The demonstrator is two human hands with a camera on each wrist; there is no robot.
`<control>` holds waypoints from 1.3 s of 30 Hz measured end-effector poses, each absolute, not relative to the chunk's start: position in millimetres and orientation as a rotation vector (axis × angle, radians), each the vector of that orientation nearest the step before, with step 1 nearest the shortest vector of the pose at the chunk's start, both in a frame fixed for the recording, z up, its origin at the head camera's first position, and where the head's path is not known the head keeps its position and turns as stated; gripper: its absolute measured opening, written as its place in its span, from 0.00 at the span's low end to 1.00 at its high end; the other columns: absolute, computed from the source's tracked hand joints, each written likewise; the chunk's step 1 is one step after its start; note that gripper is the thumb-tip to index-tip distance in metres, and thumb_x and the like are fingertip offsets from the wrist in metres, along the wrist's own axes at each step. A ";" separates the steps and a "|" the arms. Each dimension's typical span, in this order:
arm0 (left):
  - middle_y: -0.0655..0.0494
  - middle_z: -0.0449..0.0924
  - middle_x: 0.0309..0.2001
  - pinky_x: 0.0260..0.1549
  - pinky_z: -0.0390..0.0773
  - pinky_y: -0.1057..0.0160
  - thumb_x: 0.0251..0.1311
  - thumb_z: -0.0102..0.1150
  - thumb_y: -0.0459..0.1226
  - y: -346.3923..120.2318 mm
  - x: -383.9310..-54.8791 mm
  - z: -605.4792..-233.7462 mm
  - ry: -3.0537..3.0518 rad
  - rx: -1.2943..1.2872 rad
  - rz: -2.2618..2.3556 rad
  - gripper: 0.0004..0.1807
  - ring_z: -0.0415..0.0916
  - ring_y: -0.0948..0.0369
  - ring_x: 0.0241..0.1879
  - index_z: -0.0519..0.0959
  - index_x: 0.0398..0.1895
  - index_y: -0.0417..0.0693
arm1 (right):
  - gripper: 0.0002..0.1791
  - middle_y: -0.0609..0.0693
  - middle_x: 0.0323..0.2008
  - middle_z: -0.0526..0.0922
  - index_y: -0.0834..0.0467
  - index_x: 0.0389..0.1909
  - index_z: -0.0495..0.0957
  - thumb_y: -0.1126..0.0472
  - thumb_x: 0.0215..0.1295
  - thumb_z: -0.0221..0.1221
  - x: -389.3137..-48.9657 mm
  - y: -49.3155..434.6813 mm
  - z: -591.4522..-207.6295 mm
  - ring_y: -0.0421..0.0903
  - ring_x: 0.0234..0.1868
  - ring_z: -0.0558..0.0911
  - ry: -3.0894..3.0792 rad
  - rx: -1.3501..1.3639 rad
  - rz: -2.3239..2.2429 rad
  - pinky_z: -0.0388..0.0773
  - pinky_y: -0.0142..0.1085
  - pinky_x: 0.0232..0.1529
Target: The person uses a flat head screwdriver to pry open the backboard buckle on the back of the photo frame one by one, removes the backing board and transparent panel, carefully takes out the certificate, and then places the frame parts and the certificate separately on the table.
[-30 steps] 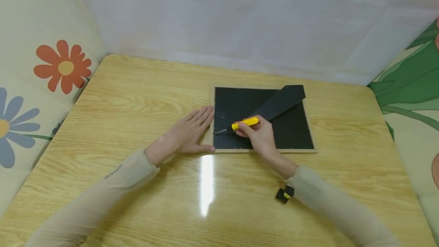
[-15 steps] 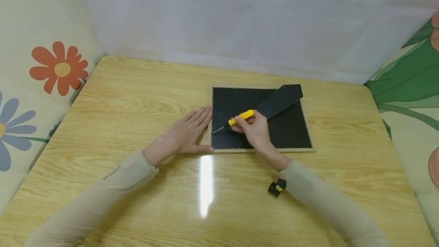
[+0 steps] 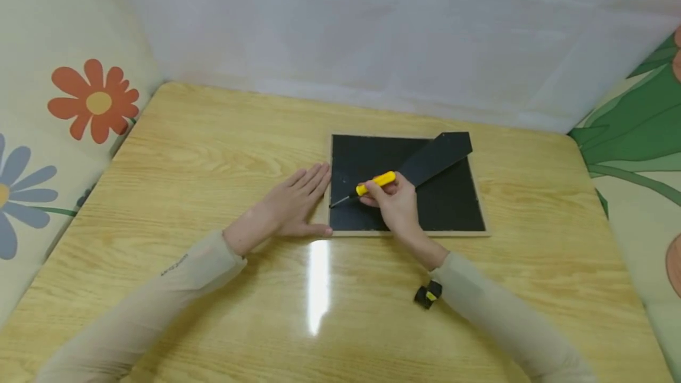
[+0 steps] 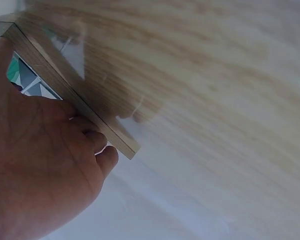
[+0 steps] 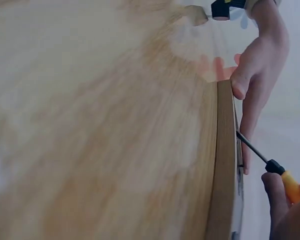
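Note:
A picture frame (image 3: pixel 351 158) lies face down on the table, its black back up and a thin wooden rim around it. The black easel stand (image 3: pixel 438 155) slants across the back toward the far right corner. My left hand (image 3: pixel 295 205) lies at the left side with fingers extended, fingertips along the rim and thumb at the near left corner. My right hand (image 3: pixel 400 204) holds a screwdriver (image 3: pixel 376 184) by its yellow handle. Its metal shaft points left and down, with the tip at the left edge of the back, as the right wrist view also shows.
The wood-grain table (image 3: pixel 223 135) extends around the frame on all sides. A small black device (image 3: pixel 428 294) with a yellow mark sits by the right cuff. A white sheet (image 3: pixel 362 34) hangs behind, with flower-patterned panels (image 3: pixel 80 164) at both sides.
My right hand has shifted slightly left, and the screwdriver now stands more steeply, its tip still at the left edge. The left hand and the picture frame have stayed in place.

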State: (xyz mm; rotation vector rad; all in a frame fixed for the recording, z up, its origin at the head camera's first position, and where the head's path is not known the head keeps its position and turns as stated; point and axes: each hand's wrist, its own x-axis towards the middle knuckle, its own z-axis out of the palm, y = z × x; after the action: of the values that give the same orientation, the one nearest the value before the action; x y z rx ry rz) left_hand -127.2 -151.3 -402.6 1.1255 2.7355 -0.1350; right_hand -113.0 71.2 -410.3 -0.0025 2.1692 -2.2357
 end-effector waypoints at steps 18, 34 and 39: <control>0.37 0.36 0.75 0.71 0.42 0.50 0.58 0.43 0.71 -149.2 -125.8 -403.4 2.709 1.092 -0.133 0.60 0.36 0.46 0.74 0.45 0.74 0.31 | 0.10 0.57 0.34 0.86 0.66 0.38 0.75 0.67 0.60 0.65 -121.9 54.8 -391.0 0.45 0.33 0.86 2.524 -0.611 -1.815 0.83 0.31 0.33; 0.38 0.38 0.75 0.71 0.42 0.50 0.57 0.42 0.72 -149.5 -126.5 -397.6 2.740 1.111 -0.227 0.60 0.37 0.46 0.74 0.44 0.74 0.33 | 0.10 0.55 0.32 0.85 0.65 0.37 0.74 0.65 0.60 0.66 -113.8 42.3 -371.9 0.45 0.31 0.85 2.752 -0.792 -1.438 0.80 0.26 0.31; 0.38 0.37 0.75 0.71 0.42 0.50 0.57 0.41 0.73 -149.5 -126.2 -398.9 2.733 1.098 -0.220 0.60 0.36 0.47 0.74 0.44 0.75 0.33 | 0.10 0.55 0.31 0.85 0.64 0.36 0.75 0.65 0.58 0.67 -118.1 45.3 -375.4 0.44 0.31 0.85 2.734 -0.732 -1.509 0.81 0.26 0.31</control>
State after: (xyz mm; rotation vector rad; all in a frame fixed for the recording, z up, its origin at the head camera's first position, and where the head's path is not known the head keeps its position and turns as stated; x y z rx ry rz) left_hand -126.2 -149.5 -398.9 1.0984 2.7332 -0.2198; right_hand -118.1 45.3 -375.4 -0.7324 2.7338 -1.5094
